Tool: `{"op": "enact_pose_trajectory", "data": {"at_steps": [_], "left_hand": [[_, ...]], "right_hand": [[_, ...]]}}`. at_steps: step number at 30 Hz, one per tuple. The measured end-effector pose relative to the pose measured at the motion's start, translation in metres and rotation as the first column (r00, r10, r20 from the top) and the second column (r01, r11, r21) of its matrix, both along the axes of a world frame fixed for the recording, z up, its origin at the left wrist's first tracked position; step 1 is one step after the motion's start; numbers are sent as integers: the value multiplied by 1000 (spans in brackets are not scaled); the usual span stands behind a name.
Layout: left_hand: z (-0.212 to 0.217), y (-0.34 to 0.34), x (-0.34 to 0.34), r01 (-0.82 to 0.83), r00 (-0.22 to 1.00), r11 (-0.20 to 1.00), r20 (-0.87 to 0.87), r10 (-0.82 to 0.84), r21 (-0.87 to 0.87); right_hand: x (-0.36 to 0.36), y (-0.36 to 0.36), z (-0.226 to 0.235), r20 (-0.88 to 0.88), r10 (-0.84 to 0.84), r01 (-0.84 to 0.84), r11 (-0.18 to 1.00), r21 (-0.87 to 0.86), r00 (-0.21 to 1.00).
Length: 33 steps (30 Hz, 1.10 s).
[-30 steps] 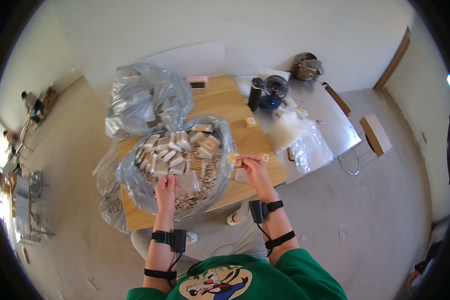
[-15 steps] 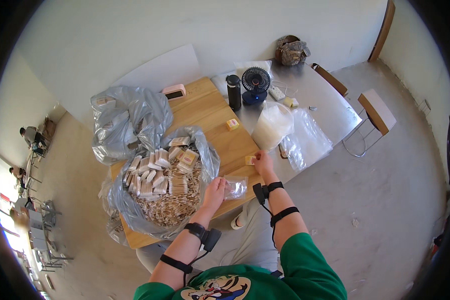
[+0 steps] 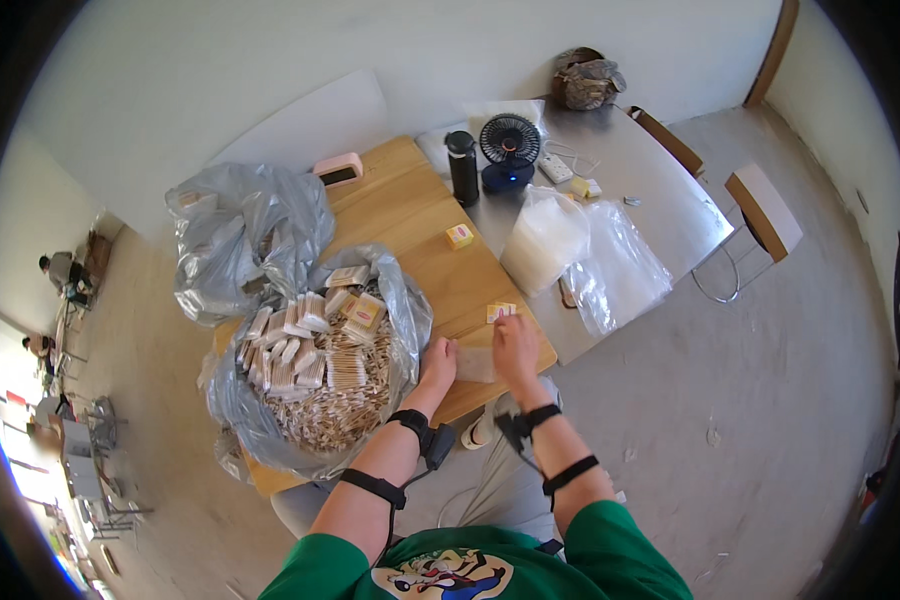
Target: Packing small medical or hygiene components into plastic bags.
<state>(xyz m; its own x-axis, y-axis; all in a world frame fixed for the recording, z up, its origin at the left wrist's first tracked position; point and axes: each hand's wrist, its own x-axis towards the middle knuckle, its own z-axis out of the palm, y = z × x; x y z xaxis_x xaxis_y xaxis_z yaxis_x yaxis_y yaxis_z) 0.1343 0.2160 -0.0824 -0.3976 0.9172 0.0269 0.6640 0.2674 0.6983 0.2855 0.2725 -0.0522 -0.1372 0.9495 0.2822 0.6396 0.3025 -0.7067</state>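
Observation:
My left hand [image 3: 438, 364] is closed on the edge of a small clear plastic bag [image 3: 475, 366], low over the front of the wooden table. At the bag's other side is my right hand [image 3: 515, 347], its fingers curled downward; whatever they pinch is hidden. Just beyond those fingers lie small yellow-and-white cards [image 3: 499, 312]. Left of my left hand, an open grey plastic sack [image 3: 420, 310] holds loose cotton swabs [image 3: 320, 420] and several packed bundles of swabs [image 3: 347, 368], with a yellow-labelled pack [image 3: 366, 312] on top.
A second grey sack [image 3: 255, 220] stands behind. Farther back are a pink-framed device [image 3: 338, 170], a small yellow box [image 3: 459, 236], a black bottle [image 3: 462, 168] and a fan [image 3: 510, 150]. Clear bags [image 3: 620, 265] lie on the metal table [image 3: 670, 190]. A stool [image 3: 765, 215] stands right.
My right hand has come off the cards and moved nearer to me, beside the clear bag. My left hand has shifted slightly, still with the bag. The view has tilted a little.

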Motion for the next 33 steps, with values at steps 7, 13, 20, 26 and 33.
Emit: {"op": "enact_pose_trajectory", "data": {"at_steps": [7, 13, 20, 26, 33], "left_hand": [[35, -22, 11, 69, 994, 988, 73, -79, 139], [137, -58, -26, 33, 965, 931, 229, -124, 364], [102, -37, -115, -217, 889, 938, -342, 305, 272], [100, -53, -127, -185, 893, 931, -341, 294, 316], [137, -121, -131, -319, 815, 942, 538, 214, 109]], "right_hand": [[-30, -53, -13, 299, 318, -358, 929, 92, 900], [-39, -59, -4, 463, 274, -338, 939, 60, 843], [-48, -63, 0, 542, 302, -375, 927, 26, 784], [-65, -68, 39, -5, 185, -179, 957, 228, 983], [-143, -101, 99, -241, 396, -301, 887, 349, 886]]}}
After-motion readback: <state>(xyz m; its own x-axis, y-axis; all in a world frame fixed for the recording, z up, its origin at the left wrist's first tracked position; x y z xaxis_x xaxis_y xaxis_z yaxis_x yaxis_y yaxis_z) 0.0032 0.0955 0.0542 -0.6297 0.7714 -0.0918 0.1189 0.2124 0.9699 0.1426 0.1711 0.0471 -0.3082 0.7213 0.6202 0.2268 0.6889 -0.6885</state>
